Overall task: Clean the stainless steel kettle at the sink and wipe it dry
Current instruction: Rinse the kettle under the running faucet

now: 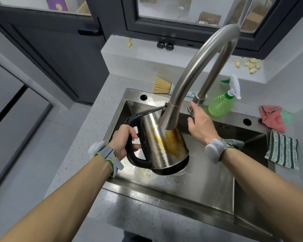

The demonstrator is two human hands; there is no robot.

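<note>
Two bare forearms, each with a grey band strapped at the wrist, reach from the bottom edge over a steel sink (217, 203) set into a speckled grey table (87, 130). At left, the left hand (123, 139) has its grip wrapped round the black handle of one stainless steel kettle (157, 145), held tilted above the basin with its base toward the camera and its top under the spout of a tall curved faucet (196, 74); brown and yellow stains streak the kettle's side. At right, the right hand (200, 123) reaches to the faucet's base, fingers loosely curled at the lever there; whether its grip closes on it cannot be told. Behind the sink lie one straw-bristled brush (162, 85) and one green spray bottle (220, 103) with a white trigger; no writing on either can be read. Two cloths sit on the table at right: a pink one (272, 120) and a green-and-white striped one (282, 150). Two dark round caps (165, 45) rest on the window ledge, with pale garlic cloves (248, 63) scattered along it, too small to count. One purple box (56, 3) shows behind the glass, its print illegible
</note>
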